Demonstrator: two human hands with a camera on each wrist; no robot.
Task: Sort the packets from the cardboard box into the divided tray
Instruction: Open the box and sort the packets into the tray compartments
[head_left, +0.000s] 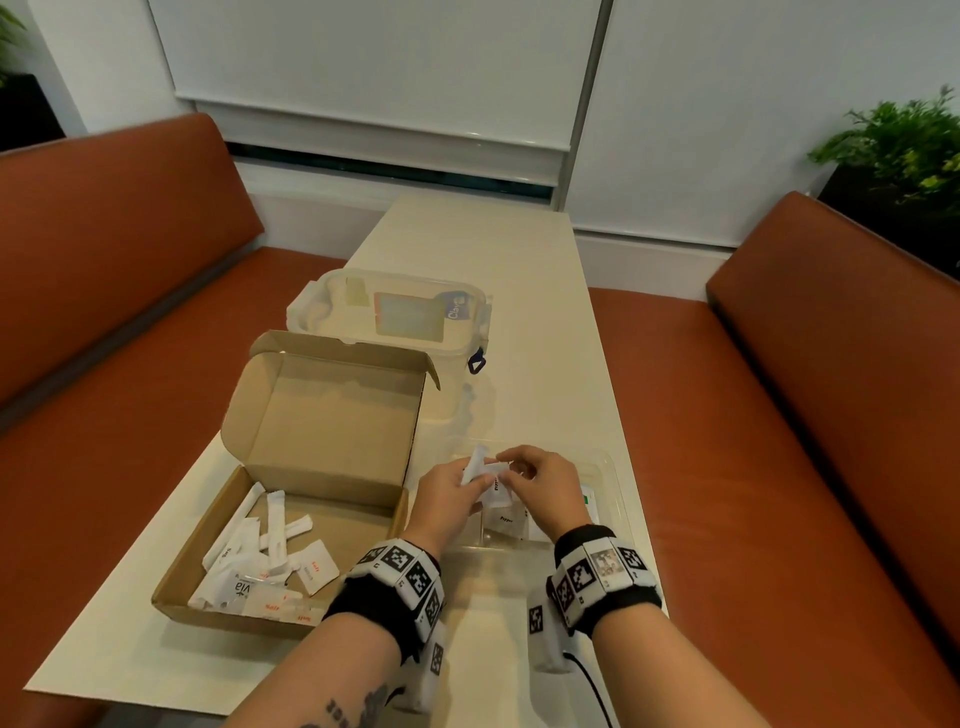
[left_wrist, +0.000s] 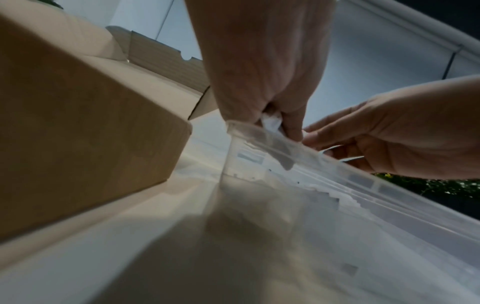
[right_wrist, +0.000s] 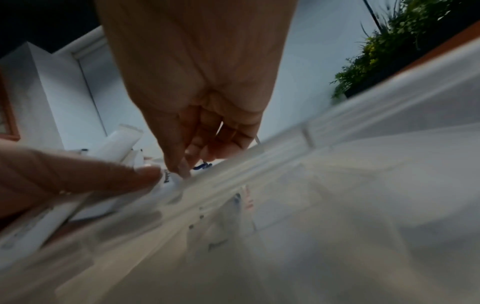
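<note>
The left hand (head_left: 451, 493) holds a small bunch of white packets (head_left: 480, 467), fingers and thumb curled round them, among them a long stick packet that juts up past the knuckles. The right hand (head_left: 540, 483) meets it from the other side, thumb and fingertips pinching the top edge of a flat square packet (head_left: 497, 488) from the same bunch; its printed word is too small to read in the head view. Both hands are raised over the near left part of the divided tray (head_left: 615, 470), a clear plastic one, and the wrist views show the pinched packets just above its rim (left_wrist: 259, 131)

Directly beneath the hands, inside the tray, lies a sachet marked Pepper (head_left: 506, 519), with more white sachets under the right wrist; which compartment each lies in cannot be told through the clear walls

To the left of the left hand, just beside the tray, stands the cardboard box (head_left: 182, 566), lid tipped up and open, with a loose heap of stick packets and square sachets (head_left: 260, 561) on its floor. Beyond the hands, past the box lid, a clear lidded container (head_left: 389, 317) sits on the pale table (head_left: 540, 322). Orange benches (head_left: 779, 415) run along either side of the table
</note>
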